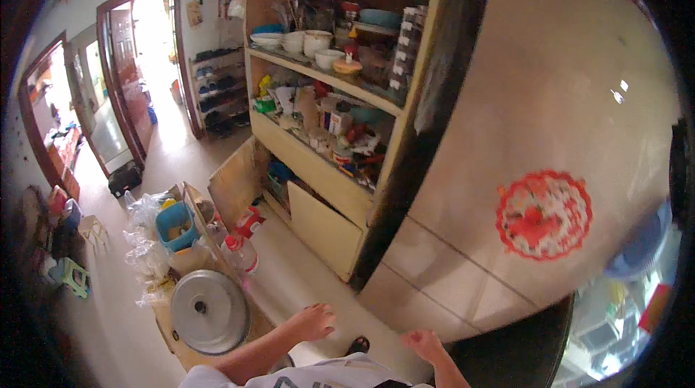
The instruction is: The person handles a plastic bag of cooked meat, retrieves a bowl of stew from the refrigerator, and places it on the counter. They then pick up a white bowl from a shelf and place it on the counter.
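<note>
My left hand [314, 323] hangs over the floor in front of my body, its fingers loosely curled and nothing seen in it. To the right, near the tiled wall, is my right hand [422, 343], with its fingers curled in; blur hides whether it holds anything. A round metal lid [209, 312] lies on the wooden table beside my left forearm. Past the lid, a blue plastic container [177, 227] stands among clear plastic bags [146, 247]. A clear plastic bottle with a red cap [240, 253] is between the table and the cabinet.
A tall cabinet [320, 154] holds bowls and jars, with a lower door swung out. Shoes fill a rack [220, 86] near the doorways. A green stool [75, 278] stands at left. At right are a red round wall decoration [544, 215] and a dark surface [505, 344].
</note>
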Action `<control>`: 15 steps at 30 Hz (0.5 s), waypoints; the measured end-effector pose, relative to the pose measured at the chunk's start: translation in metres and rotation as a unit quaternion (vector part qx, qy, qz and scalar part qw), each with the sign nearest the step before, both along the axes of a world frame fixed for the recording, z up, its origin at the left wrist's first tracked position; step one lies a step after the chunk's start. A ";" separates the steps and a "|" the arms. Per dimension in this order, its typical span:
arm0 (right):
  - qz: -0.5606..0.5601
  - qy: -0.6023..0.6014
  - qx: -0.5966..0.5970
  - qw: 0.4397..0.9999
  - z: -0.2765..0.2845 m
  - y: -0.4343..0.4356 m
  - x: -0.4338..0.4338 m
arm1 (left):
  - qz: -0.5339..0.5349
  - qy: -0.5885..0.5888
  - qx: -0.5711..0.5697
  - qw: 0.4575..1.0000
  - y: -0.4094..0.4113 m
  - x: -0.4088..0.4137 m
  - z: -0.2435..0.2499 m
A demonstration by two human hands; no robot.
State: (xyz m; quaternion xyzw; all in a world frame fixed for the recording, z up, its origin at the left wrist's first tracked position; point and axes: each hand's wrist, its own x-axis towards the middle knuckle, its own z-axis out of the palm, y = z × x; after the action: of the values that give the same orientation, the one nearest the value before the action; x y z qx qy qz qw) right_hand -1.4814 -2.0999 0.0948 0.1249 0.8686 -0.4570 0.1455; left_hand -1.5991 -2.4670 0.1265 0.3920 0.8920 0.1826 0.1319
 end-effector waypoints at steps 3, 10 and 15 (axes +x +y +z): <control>0.112 -0.026 -0.007 0.993 0.074 -0.052 -0.152 | 0.131 -0.031 0.045 0.990 -0.034 -0.037 -0.018; 0.388 0.250 -0.067 0.885 0.190 -0.190 -0.403 | 0.206 -0.093 0.085 0.970 -0.057 -0.142 -0.012; 0.370 0.465 -0.033 0.804 0.300 -0.239 -0.531 | 0.159 -0.082 0.071 0.981 -0.076 -0.273 -0.056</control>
State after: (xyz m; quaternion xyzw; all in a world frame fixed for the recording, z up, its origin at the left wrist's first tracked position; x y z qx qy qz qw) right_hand -2.0128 -2.3391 0.3944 -0.4377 0.7970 -0.4002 -0.1138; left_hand -1.8718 -2.5426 0.0702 0.2372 0.9139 0.2958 0.1451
